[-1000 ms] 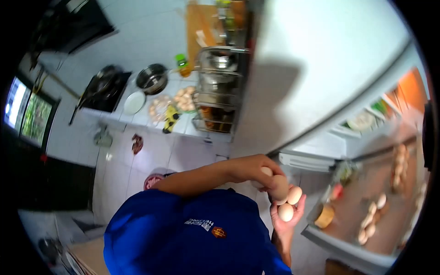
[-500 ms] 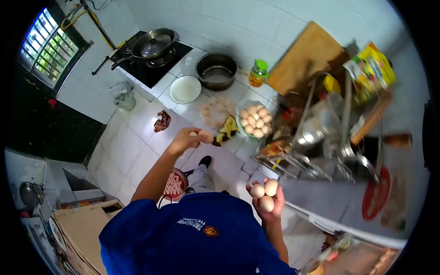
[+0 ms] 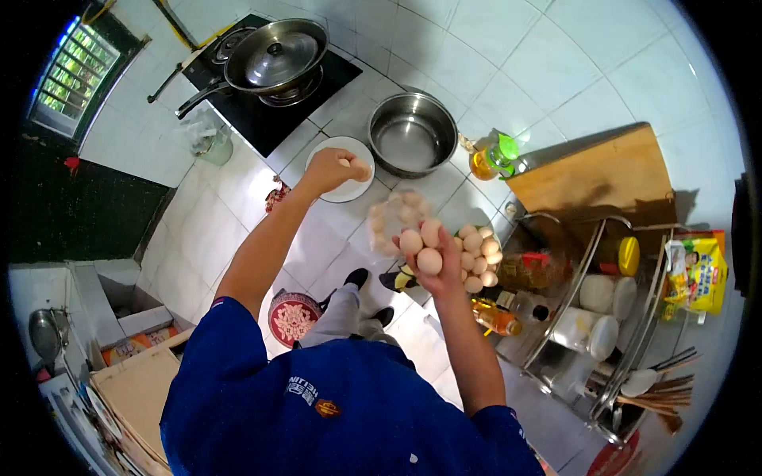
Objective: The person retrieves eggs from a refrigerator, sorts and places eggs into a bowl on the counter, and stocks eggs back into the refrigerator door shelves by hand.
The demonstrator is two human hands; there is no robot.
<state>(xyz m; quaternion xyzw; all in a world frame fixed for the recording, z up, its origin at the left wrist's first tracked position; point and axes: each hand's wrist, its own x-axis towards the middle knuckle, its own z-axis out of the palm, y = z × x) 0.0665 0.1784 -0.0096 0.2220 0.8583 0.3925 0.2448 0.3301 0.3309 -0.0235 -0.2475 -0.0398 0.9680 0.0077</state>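
Observation:
My left hand (image 3: 332,173) is closed around an egg (image 3: 359,170), its fingertips hiding part of it. It is above a white plate (image 3: 347,191) at the counter's edge. My right hand (image 3: 444,274) cradles three light brown eggs (image 3: 429,261) in its palm, with the fingers curled under them. Just behind the right hand is a bowl heaped with more eggs (image 3: 479,252); the hand covers part of it. A clear plastic egg tray (image 3: 382,230) with eggs in it lies to the left of that bowl.
A metal pot (image 3: 413,132) stands behind the plate. A lidded wok (image 3: 278,59) sits on the stove. To the right are a green-topped jar (image 3: 496,159), a cutting board (image 3: 595,170) and a metal rack (image 3: 548,349) of bottles. A red patterned stool (image 3: 294,319) is by my feet.
My left hand has moved up and forward over the plate with the egg. My right hand has risen from near my body to beside the egg bowl, still carrying three eggs. The view has turned.

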